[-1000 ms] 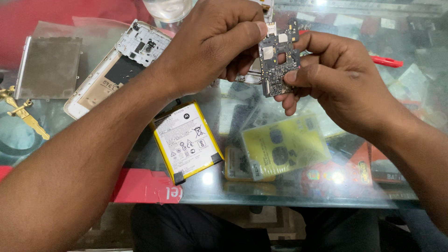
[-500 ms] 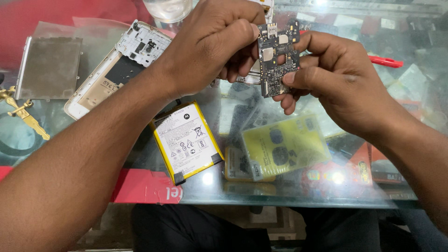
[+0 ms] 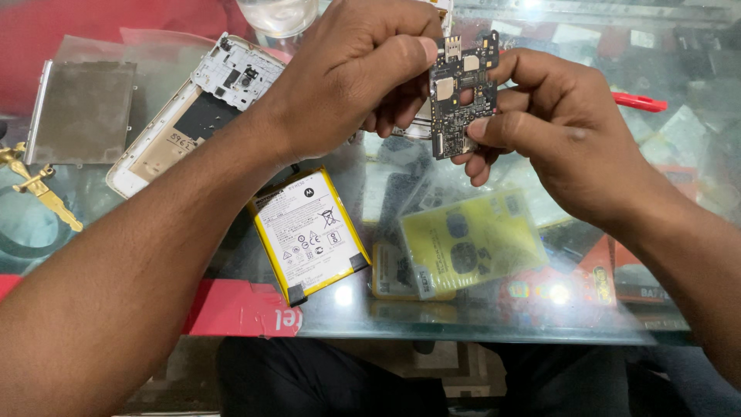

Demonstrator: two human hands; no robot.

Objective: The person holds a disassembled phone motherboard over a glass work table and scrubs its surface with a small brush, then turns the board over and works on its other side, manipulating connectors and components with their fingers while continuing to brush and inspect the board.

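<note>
Both hands are raised above a glass surface (image 3: 463, 324) and share one object — a dark phone circuit board (image 3: 461, 96), held upright with its component side toward the camera. The left hand (image 3: 351, 73) pinches the board's upper left edge between thumb and fingers, its grip clenched on it. The right hand (image 3: 567, 127) grasps the same board from the right side, thumb pressed on the lower right corner and the fingers curled behind. The board hangs in the air between the two hands, apart from the glass below.

On the glass, just under the left forearm, lies a flat phone battery (image 3: 309, 232) with a white label and yellow border, tilted slightly. To the left of it rests an opened phone frame (image 3: 193, 116) (white and gold, its inside facing up), and beside that a grey metal shield plate (image 3: 81, 112). A brass-coloured tool (image 3: 38, 189) sits at the far left edge. A red pen-like tool (image 3: 639, 101) lies beyond the right hand. Beneath the glass — under the right wrist — a yellowish packet (image 3: 471, 243) and other coloured packages show through. A clear glass vessel (image 3: 278, 15) stands at the top edge, behind the left hand.
</note>
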